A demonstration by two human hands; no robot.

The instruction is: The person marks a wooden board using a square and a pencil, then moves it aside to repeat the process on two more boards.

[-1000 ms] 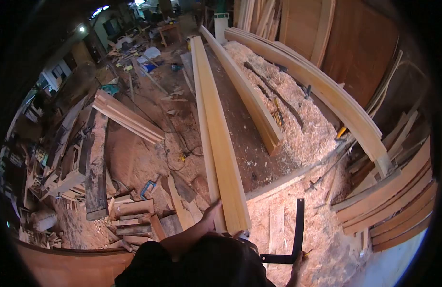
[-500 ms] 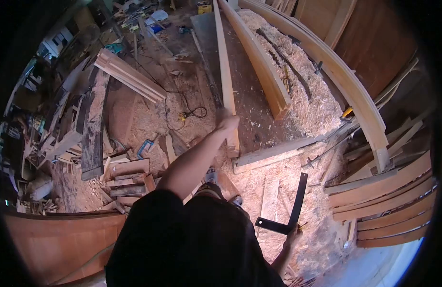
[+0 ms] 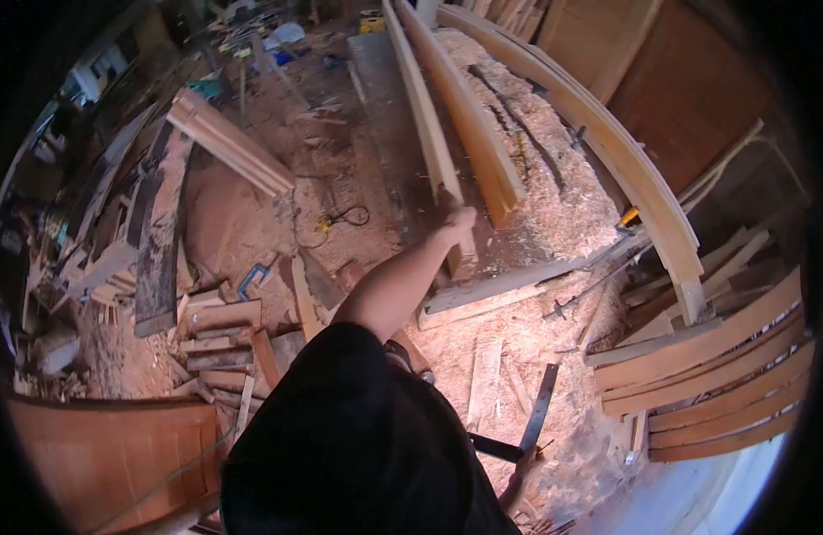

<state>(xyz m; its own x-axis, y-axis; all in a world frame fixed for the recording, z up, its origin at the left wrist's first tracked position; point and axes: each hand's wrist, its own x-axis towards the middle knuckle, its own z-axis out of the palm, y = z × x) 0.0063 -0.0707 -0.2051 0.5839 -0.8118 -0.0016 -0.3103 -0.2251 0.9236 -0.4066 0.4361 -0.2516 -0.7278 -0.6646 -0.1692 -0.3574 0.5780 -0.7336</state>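
My left hand (image 3: 458,223) is wrapped round the near end of a long wooden board (image 3: 426,120) standing on edge on the dark workbench (image 3: 376,98). Down by my right side, my right hand (image 3: 520,477) grips a black L-shaped carpenter's square (image 3: 540,406). A thin yellowish stick, perhaps a pencil, (image 3: 543,448) pokes out beside those fingers. Just right of the held board lies a second, thicker curved timber (image 3: 469,116).
Wood shavings (image 3: 576,214) heap on the bench's right part, beside a long curved beam (image 3: 607,152). Curved planks (image 3: 705,357) are stacked at right. Offcuts (image 3: 220,343), a blue clamp (image 3: 251,281) and a yellow-ended cord (image 3: 324,223) lie on the floor at left.
The near end of the held board has shifted right, closer to the thicker timber, with my left hand on it. The square in my right hand has tilted and sits lower.
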